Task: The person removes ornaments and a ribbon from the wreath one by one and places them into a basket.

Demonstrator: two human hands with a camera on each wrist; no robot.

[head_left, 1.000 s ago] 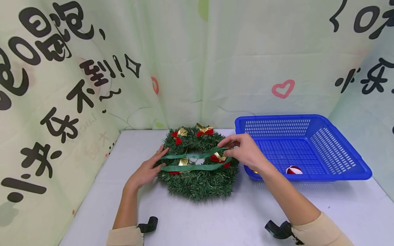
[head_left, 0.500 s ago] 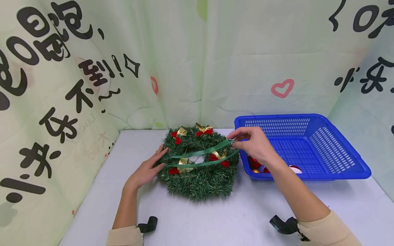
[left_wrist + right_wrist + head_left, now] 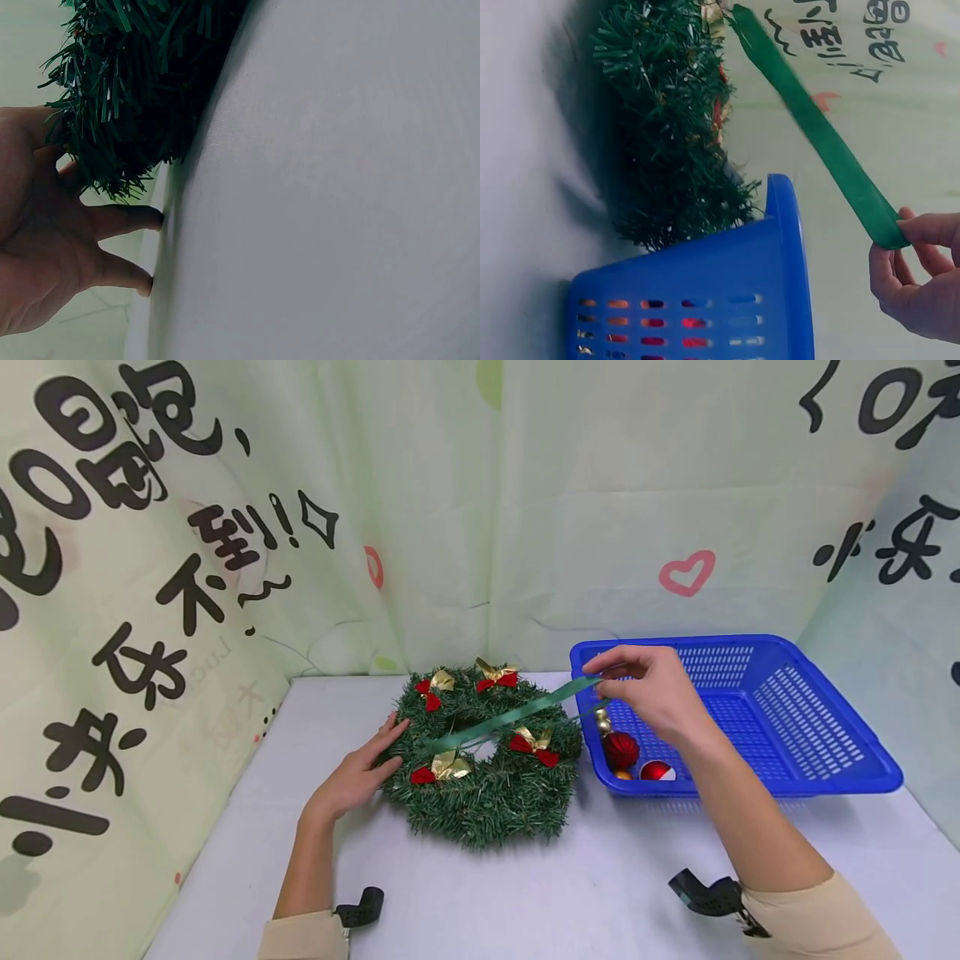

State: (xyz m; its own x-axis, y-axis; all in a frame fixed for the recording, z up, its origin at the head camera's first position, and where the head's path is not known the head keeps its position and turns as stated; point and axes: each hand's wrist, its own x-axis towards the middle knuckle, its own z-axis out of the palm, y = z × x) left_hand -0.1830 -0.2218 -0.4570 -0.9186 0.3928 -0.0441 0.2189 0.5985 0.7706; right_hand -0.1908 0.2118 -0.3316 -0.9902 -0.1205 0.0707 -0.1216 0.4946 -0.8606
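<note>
A green Christmas wreath (image 3: 480,814) with several red and gold bows lies on the table. My left hand (image 3: 363,772) rests on its left side with spread fingers. In the left wrist view, two straight fingers (image 3: 124,219) of that hand reach down beside the wreath's bristly edge (image 3: 135,97). Over the blue basket's near-left side, my right hand (image 3: 652,689) pinches a green ribbon (image 3: 517,714) between thumb and fingertips. The ribbon (image 3: 817,127) slants taut in the right wrist view, from the wreath up to the fingers. Its attachment to the wreath is hard to make out.
A blue plastic basket (image 3: 825,789) stands right of the wreath, holding a dark red ball (image 3: 621,750), a red and white ball (image 3: 657,770) and small gold ornaments (image 3: 602,720). Printed curtains (image 3: 585,527) enclose the white table (image 3: 495,902).
My right hand has moved right and upward with the ribbon, from over the wreath to over the basket, and the ribbon now stretches at a slant. The left hand stays put.
</note>
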